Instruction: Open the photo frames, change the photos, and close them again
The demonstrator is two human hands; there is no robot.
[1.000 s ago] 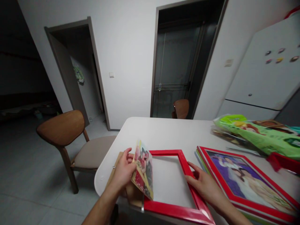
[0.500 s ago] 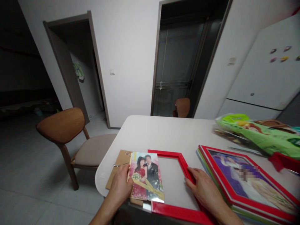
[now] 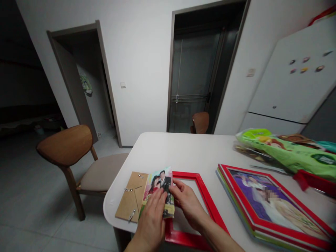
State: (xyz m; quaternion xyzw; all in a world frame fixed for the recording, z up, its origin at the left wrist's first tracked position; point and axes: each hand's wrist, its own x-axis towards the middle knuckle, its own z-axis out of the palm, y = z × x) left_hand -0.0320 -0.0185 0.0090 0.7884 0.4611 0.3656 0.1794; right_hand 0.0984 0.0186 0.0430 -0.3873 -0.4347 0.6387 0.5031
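Note:
A photo print [image 3: 166, 182] of a couple, one in a red dress and one in a dark suit, is between my two hands above the near edge of the table. My left hand [image 3: 153, 213] lies across its lower left front, holding it; the thumb is hidden. At the print's right edge, my right hand [image 3: 185, 201] pinches it between thumb and fingers. Partly beneath the print and my right hand lies an empty red picture frame [image 3: 207, 194]. The brown backing board [image 3: 132, 196], with metal clips, rests to the left, partly covered by the print.
On the right is a stack of picture frames [image 3: 252, 210], a red one with a photo on top. Behind it lie green plastic packaging [image 3: 286, 150] and a red piece [image 3: 312, 182]. A wooden chair [image 3: 68, 145] stands left of the white table [image 3: 181, 147].
My right hand has let go of the red frame and moved left to the print's right edge. My left hand has shifted right across the print's front, uncovering more of the backing board.

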